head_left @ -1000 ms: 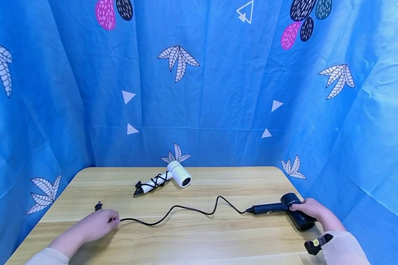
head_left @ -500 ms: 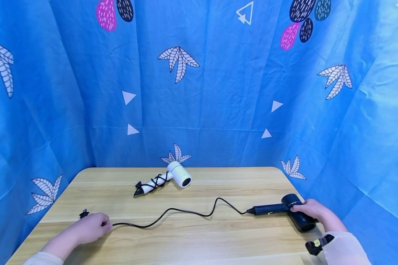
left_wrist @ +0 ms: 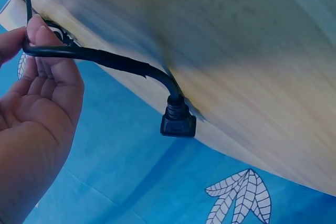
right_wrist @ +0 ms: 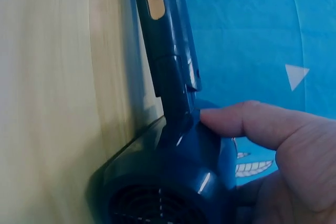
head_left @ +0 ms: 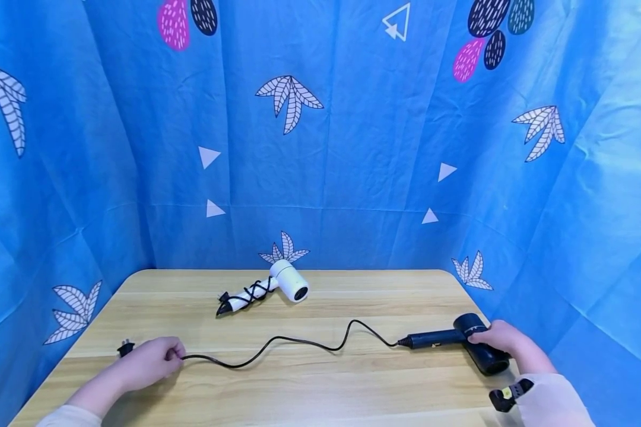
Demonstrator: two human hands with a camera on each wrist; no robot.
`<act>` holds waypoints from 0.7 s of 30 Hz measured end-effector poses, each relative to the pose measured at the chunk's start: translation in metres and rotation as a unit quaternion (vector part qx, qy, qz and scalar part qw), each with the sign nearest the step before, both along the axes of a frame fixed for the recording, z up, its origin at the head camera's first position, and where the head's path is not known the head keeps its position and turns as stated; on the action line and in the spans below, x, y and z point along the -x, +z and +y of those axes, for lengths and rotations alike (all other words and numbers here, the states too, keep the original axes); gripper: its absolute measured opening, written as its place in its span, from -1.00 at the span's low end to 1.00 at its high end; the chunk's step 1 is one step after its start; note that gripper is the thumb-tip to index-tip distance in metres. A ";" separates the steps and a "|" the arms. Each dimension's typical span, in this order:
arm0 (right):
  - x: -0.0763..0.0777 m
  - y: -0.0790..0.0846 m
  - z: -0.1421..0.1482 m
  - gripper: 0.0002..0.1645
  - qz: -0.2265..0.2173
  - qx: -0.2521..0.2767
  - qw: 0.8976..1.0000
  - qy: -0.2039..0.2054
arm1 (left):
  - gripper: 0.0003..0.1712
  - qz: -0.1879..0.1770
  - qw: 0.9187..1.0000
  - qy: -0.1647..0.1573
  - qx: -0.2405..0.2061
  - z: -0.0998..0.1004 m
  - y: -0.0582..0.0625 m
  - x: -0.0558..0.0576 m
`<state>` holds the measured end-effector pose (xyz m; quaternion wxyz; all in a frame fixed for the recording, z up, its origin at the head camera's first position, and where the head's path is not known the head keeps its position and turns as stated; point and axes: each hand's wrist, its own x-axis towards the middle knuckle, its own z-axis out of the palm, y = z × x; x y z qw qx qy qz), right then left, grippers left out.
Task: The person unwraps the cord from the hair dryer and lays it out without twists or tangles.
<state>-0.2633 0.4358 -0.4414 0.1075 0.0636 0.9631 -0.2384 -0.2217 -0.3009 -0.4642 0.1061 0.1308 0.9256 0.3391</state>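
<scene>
A dark hair dryer lies at the right of the table, its handle pointing left. My right hand grips its barrel, and the right wrist view shows the thumb near the joint of handle and body, with a gold slide switch above. From the handle a black power cord runs left in loose waves to my left hand. Thumb and fingertips of that hand pinch the cord, as the left wrist view shows. Beyond the pinch, the cord's end bends down to a black plug.
Toward the back of the table lies a white hair dryer, a black cord wound round its handle. A blue patterned curtain encloses the table at the back and both sides. A black device sits at my right wrist.
My left hand has slid left along the table with the pinched cord, and the plug has moved left with it. The right hand stays on the dark hair dryer, almost still.
</scene>
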 end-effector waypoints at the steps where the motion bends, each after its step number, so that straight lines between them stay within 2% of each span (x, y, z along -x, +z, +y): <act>1: 0.000 0.001 -0.002 -0.17 0.001 -0.006 1.000 0.002 | -0.93 -0.004 1.000 -0.003 -0.007 0.000 0.000 0.000; 5: -0.001 0.007 -0.009 -0.18 -0.001 -0.025 1.000 0.001 | -0.88 -0.015 1.000 -0.005 -0.011 0.000 0.000 0.000; 11: -0.001 0.011 -0.014 -0.14 -0.010 -0.036 0.999 -0.001 | -0.80 -0.011 1.000 -0.011 -0.012 -0.003 -0.003 -0.002; 15: 0.001 0.009 -0.013 -0.19 -0.008 -0.041 0.999 0.001 | -0.80 -0.021 1.000 -0.001 -0.021 -0.002 -0.004 -0.001; 21: 0.001 0.008 -0.012 -0.23 -0.008 -0.042 0.999 0.001 | -0.83 -0.012 1.000 0.010 -0.007 -0.002 -0.005 0.001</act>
